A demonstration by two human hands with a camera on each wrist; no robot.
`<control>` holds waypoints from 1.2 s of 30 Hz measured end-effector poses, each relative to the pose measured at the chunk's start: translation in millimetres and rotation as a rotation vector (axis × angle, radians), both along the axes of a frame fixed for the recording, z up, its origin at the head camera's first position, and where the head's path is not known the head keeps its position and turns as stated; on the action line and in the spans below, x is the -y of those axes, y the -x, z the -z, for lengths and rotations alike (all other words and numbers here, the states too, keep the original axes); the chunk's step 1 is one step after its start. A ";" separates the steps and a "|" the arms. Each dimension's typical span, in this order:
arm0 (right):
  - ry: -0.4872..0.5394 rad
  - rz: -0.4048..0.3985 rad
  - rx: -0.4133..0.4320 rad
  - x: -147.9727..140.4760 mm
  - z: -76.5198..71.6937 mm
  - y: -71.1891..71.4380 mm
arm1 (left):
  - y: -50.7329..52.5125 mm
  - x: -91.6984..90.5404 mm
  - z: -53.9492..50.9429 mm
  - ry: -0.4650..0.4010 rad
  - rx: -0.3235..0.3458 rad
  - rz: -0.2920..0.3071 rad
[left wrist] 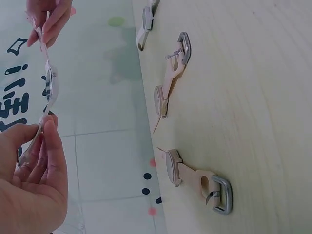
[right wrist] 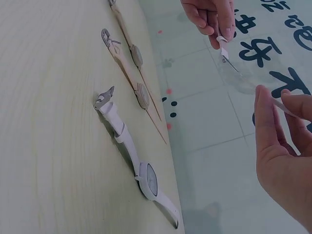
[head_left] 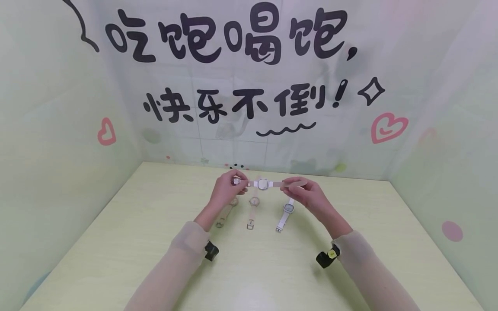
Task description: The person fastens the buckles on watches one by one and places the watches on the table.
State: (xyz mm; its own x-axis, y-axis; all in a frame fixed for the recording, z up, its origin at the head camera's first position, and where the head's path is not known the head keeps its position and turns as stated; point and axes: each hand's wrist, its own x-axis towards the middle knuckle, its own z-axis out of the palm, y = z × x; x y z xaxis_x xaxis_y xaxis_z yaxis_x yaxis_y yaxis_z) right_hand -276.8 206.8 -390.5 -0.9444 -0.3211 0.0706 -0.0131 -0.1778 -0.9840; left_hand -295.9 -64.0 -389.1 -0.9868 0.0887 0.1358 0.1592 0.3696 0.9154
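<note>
A wristwatch (head_left: pixel 263 184) with a square face and pale strap is stretched out level in the air above the table. My left hand (head_left: pixel 227 190) pinches one strap end, where a buckle shows by the fingers. The other strap end is pinched by my right hand (head_left: pixel 311 195), its tip sticking out past the thumb. Below lie a white watch (head_left: pixel 288 208), a pinkish watch (head_left: pixel 254 201) and a beige watch (head_left: pixel 226 212), which my left hand partly covers in the head view. In the left wrist view, the held watch (left wrist: pixel 52 83) appears edge-on.
The pale wooden table (head_left: pixel 249 268) is enclosed by a back wall sheet (head_left: pixel 249 147) with black lettering and by pale side walls (head_left: pixel 58 129). A black wrist camera (head_left: pixel 211 250) is on the left wrist, another camera (head_left: pixel 327 256) on the right.
</note>
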 end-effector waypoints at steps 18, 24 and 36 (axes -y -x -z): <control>0.021 0.163 -0.035 0.9 2.7 0.3 | 1.2 8.2 0.9 -0.216 0.142 0.090; 0.004 0.177 -0.050 0.9 2.7 -0.6 | 0.8 11.7 1.4 -0.236 0.116 0.115; -0.040 0.214 -0.052 1.4 2.7 -0.6 | 0.1 15.7 -2.8 -0.378 0.102 0.180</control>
